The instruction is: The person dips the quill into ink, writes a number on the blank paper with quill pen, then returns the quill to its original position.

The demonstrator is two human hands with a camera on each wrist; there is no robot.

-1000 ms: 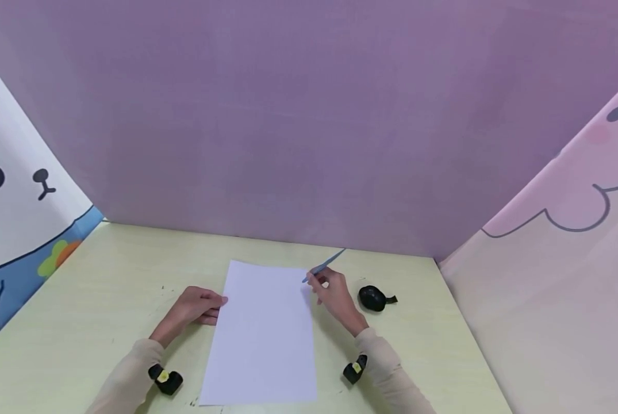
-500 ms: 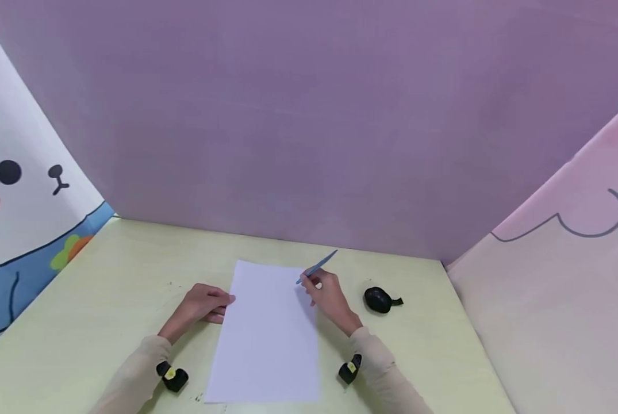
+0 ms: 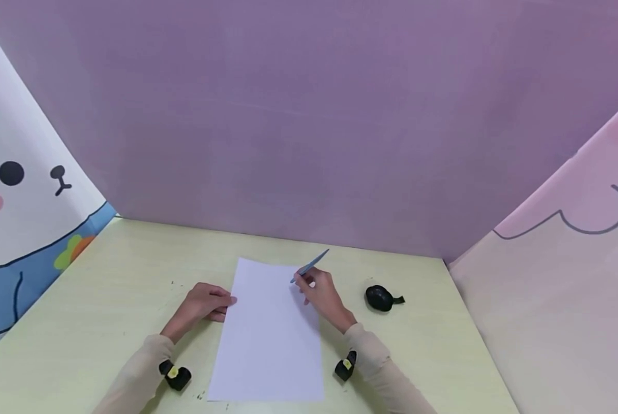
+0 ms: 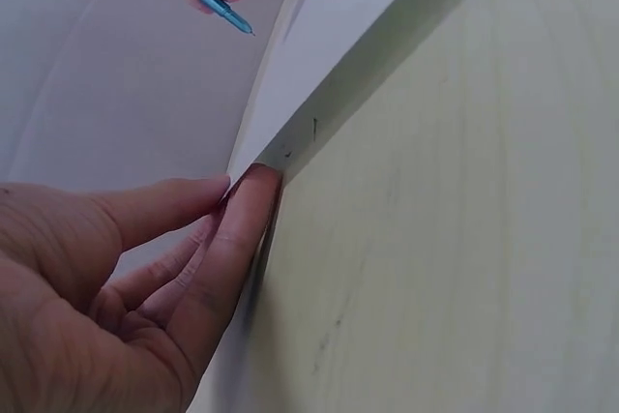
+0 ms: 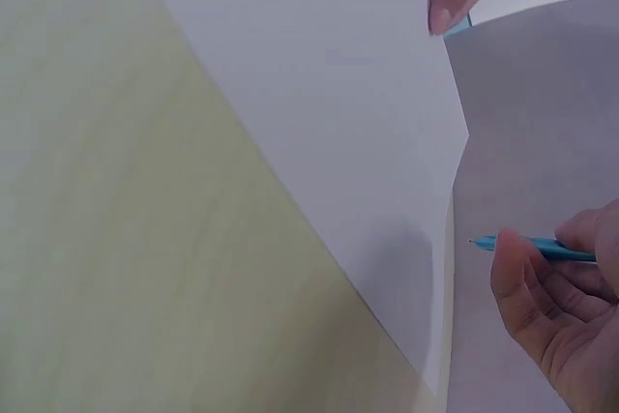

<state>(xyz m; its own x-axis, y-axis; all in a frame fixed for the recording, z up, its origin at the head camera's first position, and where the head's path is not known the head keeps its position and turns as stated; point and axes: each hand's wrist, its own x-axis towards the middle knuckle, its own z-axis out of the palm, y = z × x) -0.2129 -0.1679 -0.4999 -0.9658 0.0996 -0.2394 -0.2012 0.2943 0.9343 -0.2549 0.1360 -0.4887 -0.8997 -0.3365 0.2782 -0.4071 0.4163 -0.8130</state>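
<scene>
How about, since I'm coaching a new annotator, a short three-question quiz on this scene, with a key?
1. True or false: the tip of the pen is clear of the paper.
2. On which side of the right hand does the black rounded object lie: A, left; or B, right?
3. Fill in: the left hand pinches the edge of the paper between a finger and the ____.

Key: 1 true; 2 B; 3 thumb.

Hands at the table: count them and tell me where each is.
2: the left hand pinches the left edge of the paper; the right hand holds the pen over the paper's far right part.
</scene>
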